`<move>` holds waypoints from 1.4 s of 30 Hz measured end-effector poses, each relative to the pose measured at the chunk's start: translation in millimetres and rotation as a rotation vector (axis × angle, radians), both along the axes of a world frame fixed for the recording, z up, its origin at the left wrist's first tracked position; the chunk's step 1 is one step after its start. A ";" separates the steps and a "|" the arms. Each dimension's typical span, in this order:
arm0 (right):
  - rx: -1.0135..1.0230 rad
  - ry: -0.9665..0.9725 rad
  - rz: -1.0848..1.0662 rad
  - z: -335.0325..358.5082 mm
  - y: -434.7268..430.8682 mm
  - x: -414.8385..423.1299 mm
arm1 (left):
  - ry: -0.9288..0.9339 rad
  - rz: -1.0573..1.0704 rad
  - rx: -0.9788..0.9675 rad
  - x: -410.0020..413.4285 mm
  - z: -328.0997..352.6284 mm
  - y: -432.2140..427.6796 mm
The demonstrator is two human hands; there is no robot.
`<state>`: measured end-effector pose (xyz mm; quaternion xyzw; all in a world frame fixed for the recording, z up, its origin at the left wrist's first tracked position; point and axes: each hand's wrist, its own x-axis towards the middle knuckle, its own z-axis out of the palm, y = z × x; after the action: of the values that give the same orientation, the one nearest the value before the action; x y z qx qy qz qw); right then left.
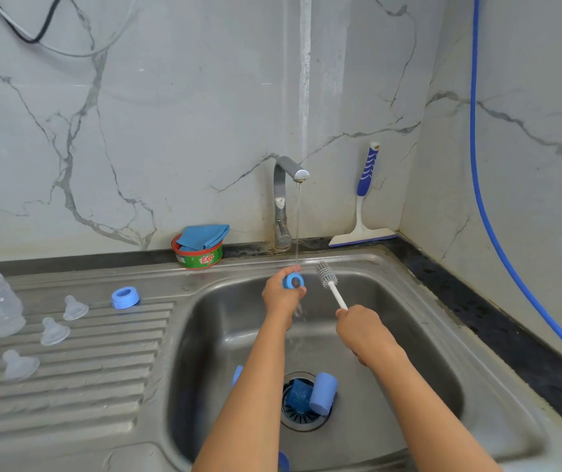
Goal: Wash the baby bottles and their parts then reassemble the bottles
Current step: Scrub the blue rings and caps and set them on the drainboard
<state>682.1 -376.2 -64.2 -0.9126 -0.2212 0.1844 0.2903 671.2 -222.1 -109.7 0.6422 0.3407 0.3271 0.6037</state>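
Left hand (281,296) fingers curl round the blue ring (293,280) under the tap stream (297,219); right hand (363,330) grips the brush (326,275) handle beside it. Rotate ring under flow, work bristles through its bore.

The green tub (199,255) reads "EXO".

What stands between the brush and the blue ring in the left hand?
Nothing visible. The brush sits just right of the blue ring, open air between them; the water stream lands at the ring itself.
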 end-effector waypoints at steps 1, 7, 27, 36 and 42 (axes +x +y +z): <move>-0.015 0.003 0.006 -1.6 0.9 0.0 | 0.025 0.010 0.048 -1.4 0.3 -0.8; -0.085 0.050 0.020 -3.8 -1.9 -5.0 | 0.073 -0.048 0.105 -12.9 10.8 -3.0; -0.159 -0.043 0.376 -3.1 42.0 -68.4 | 0.537 0.375 0.162 -163.5 33.4 90.0; -0.065 -0.009 0.383 0.0 70.0 -82.1 | 0.591 0.627 0.247 -229.7 28.0 128.4; -0.026 0.036 0.369 -1.8 78.0 -85.7 | 0.685 0.658 0.226 -233.8 16.1 131.7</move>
<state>596.4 -298.2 -66.0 -0.8567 -0.3774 0.2535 0.2437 437.3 -90.4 -93.6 0.6327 0.6670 0.3052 0.2482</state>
